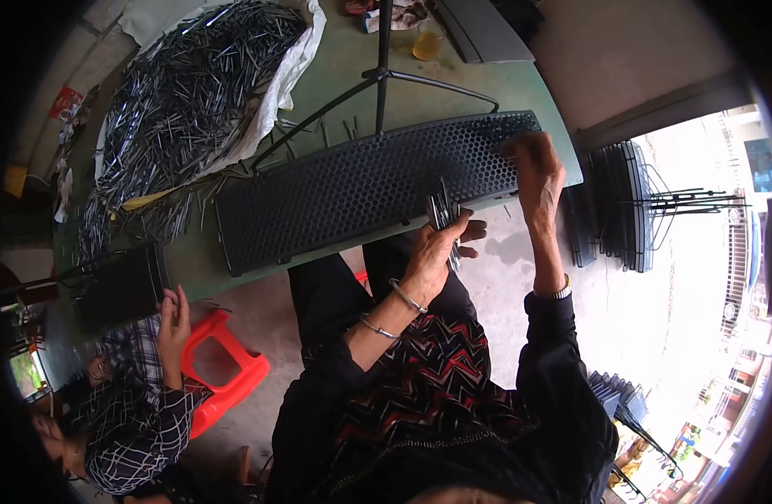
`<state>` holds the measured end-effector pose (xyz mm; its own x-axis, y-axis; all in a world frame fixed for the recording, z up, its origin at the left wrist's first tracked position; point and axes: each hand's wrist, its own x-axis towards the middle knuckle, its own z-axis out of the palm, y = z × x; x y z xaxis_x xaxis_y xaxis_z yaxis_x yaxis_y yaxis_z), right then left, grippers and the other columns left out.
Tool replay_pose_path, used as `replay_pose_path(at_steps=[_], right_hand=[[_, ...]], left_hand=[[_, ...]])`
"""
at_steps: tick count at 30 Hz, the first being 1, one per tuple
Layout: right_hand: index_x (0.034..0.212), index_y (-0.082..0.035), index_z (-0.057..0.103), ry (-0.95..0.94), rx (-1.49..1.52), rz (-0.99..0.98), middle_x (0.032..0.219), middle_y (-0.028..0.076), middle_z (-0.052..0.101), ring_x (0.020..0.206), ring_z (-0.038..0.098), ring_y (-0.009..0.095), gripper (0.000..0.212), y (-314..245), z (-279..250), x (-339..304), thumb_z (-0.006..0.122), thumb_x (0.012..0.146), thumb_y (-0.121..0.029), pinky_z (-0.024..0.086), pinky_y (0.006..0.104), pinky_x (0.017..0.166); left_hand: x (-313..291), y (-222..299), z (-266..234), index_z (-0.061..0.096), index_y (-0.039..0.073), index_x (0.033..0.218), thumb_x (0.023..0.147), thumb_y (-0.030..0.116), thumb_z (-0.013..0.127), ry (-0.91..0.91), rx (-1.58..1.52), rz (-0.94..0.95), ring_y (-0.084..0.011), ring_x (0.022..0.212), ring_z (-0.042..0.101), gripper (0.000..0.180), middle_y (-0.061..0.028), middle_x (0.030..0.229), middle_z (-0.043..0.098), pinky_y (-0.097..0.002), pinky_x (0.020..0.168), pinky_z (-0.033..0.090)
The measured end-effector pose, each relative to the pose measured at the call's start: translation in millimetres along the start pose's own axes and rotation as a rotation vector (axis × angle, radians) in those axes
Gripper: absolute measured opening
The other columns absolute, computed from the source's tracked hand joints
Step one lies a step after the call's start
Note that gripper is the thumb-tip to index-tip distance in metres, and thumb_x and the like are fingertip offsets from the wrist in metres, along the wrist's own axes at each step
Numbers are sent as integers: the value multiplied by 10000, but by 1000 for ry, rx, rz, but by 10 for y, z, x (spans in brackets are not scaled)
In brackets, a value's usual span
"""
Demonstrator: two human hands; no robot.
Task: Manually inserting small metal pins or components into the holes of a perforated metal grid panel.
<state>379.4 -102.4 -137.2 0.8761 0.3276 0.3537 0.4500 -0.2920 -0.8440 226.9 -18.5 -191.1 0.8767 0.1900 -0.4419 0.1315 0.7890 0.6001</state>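
Observation:
A long black panel [344, 189] full of small round holes lies across the near edge of the green table. In my left hand [432, 256] is a bundle of thin dark metal strips [441, 208], held just in front of the panel's near edge; some fingers are stretched out. My right hand [539, 172] is at the panel's right end, thumb and fingers drawn together over the holes. Whatever they pinch is too small to make out. Thin black rods [383, 76] branch out beyond the panel and reach its far side.
A large heap of dark metal strips [201, 92] lies on white sheeting at the far left of the table [478, 84]. A glass of yellowish liquid [428, 42] stands far back. At left, a co-worker's hand [174, 328] touches a dark panel beside a red stool [235, 361]. Panels [625, 206] stand stacked at right.

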Motion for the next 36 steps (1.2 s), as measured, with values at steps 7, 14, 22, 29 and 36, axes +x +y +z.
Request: replay_pose_path(at_steps=[7, 14, 22, 29, 36], right_hand=[[943, -7, 602, 100, -111, -16, 784, 93, 676, 716, 653, 147, 92, 289, 160, 154, 576, 882, -71, 503, 271, 666], [955, -24, 612, 92, -298, -145, 786, 108, 675, 709, 657, 152, 115, 414, 212, 184, 604, 882, -113, 501, 288, 659], [945, -18, 615, 15, -335, -86, 765, 98, 683, 703, 664, 134, 113, 351, 146, 217, 595, 886, -112, 499, 271, 642], [906, -52, 619, -106, -406, -212, 816, 153, 616, 748, 617, 322, 83, 337, 161, 260, 611, 856, -117, 484, 383, 645], [925, -114, 664, -41, -636, -248, 903, 124, 554, 782, 599, 315, 122, 382, 219, 221, 607, 867, -206, 481, 407, 659]], left_hand=[[22, -58, -23, 587, 12, 1052, 921, 179, 574, -28, -160, -121, -262, 951, 656, 213, -167, 1021, 657, -366, 766, 541], [26, -61, -22, 565, 2, 1067, 923, 161, 560, -15, -216, -123, -275, 969, 640, 214, -180, 1030, 642, -434, 835, 542], [-44, 0, 15, 558, 53, 1127, 942, 246, 534, 19, -136, -184, -252, 950, 632, 269, -163, 1033, 637, -398, 766, 541], [-39, -29, -14, 576, 67, 1034, 935, 224, 557, 84, -103, -162, -113, 684, 551, 187, -90, 845, 649, -237, 536, 415], [-57, -35, -30, 589, 59, 991, 926, 228, 583, 40, -140, -86, -99, 641, 529, 181, -73, 801, 630, -212, 503, 370]])
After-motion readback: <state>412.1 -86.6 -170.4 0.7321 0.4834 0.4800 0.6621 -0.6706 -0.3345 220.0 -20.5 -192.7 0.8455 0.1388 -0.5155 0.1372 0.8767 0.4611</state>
